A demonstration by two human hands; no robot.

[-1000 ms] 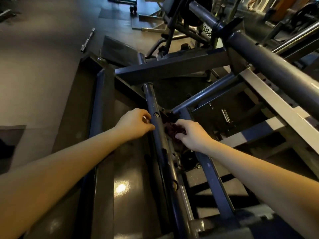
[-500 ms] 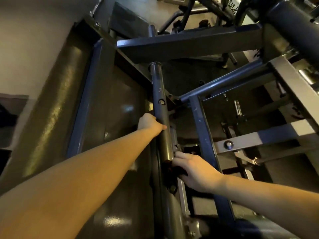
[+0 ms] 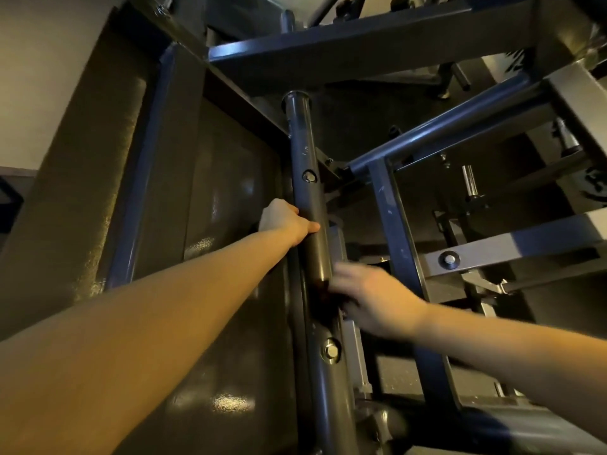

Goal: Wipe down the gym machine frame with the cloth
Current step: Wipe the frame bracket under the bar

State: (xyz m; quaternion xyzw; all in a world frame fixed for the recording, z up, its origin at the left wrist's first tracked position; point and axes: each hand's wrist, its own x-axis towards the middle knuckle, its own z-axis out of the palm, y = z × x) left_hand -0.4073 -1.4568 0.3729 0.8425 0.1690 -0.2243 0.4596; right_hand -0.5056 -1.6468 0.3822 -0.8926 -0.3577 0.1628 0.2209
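A dark round tube [image 3: 303, 178] of the gym machine frame runs up the middle of the head view, with bolts through it. My left hand [image 3: 284, 221] grips this tube from its left side, thumb across the front. Lower down, my right hand [image 3: 371, 298] is blurred by motion and presses a dark reddish cloth [image 3: 323, 295] against the tube's right side; the cloth is mostly hidden under the fingers. A square blue upright [image 3: 397, 244] stands just right of my right hand.
A dark glossy footplate panel [image 3: 213, 257] with a blue edge rail [image 3: 138, 178] fills the left. Crossbars [image 3: 361, 50], a diagonal tube [image 3: 440, 129] and a bolted flat bar [image 3: 512, 247] crowd the right. A chrome peg [image 3: 469, 182] sticks up behind them.
The camera has moved closer and lower along the frame. My right hand with the cloth slid down the tube, then shifted slightly up. My left hand kept its grip on the tube.
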